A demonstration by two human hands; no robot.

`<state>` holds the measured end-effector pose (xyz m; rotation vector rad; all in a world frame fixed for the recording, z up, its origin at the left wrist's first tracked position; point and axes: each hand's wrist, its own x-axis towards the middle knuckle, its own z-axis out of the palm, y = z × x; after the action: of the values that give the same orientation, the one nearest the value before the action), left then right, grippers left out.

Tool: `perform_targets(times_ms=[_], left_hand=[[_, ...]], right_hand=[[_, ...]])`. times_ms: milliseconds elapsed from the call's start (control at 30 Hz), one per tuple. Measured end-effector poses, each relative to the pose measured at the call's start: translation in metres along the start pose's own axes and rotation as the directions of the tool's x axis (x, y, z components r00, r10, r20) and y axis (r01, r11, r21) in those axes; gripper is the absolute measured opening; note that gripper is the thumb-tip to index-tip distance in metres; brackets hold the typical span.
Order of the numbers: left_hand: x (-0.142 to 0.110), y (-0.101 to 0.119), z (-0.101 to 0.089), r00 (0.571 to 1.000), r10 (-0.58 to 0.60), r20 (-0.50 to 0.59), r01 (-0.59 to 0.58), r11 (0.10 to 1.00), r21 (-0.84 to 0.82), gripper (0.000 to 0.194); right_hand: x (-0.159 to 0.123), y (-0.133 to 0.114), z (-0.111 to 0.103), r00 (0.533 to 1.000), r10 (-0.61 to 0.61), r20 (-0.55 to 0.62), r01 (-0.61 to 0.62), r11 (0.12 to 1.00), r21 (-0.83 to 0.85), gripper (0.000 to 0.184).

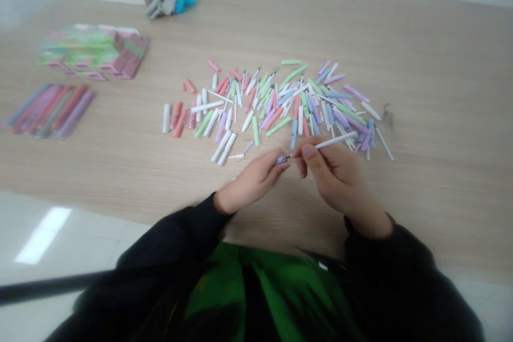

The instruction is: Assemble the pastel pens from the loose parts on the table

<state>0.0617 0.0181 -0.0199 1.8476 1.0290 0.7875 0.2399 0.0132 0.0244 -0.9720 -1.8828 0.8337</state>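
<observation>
- Misalignment seems possible: the right hand pinches a white stick, the left hand grips a small bluish piece, whose thin dark tip could bend if pushed crookedly.
- A loose pinch could drop either one among scattered pieces on the tabletop.
- Pink-and-green boxes lie at left; their contents I cannot see.

Head view, forward and down, above tabletop

Small slim pen parts: white, red, green, lilac, blue. Flat tabletop: pale beige, fine wood grain. Stacked rectangular boxes: pink, green. Fabric sleeves: black.
</observation>
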Motion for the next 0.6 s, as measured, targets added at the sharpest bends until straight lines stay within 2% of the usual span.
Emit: perform_targets(times_ms=[167,267,367,433,533,600], left_hand=[[0.007,-0.006,0.002,0.997,0.018,-0.078,-0.011,0.996,0.084,0.021],[0.008,-0.004,-0.002,0.992,0.035,-0.124,-0.028,0.998,0.06,0.024],[0.006,-0.002,-0.011,0.97,0.001,-0.244,-0.012,0.999,-0.045,0.033],[0.004,-0.003,-0.018,0.938,-0.022,-0.346,-0.021,0.993,-0.12,0.039],[0.003,-0.006,-0.026,0.877,-0.062,-0.476,-0.052,0.974,-0.222,0.041],[0.003,-0.008,-0.028,0.851,-0.115,-0.512,-0.073,0.94,-0.332,0.04]], right_hand=[[-0.003,0.01,-0.011,0.977,0.031,-0.209,-0.024,0.999,0.032,0.026],[-0.005,0.021,-0.022,0.977,-0.005,-0.215,-0.017,0.995,-0.098,0.018],[-0.013,0.041,-0.03,0.997,-0.06,-0.051,0.036,0.927,-0.372,0.018],[-0.02,0.054,-0.031,0.99,-0.066,0.121,0.119,0.852,-0.511,0.034],[-0.029,0.066,-0.025,0.952,-0.046,0.303,0.229,0.764,-0.603,0.054],[-0.03,0.068,-0.018,0.931,-0.046,0.361,0.285,0.71,-0.644,0.052]])
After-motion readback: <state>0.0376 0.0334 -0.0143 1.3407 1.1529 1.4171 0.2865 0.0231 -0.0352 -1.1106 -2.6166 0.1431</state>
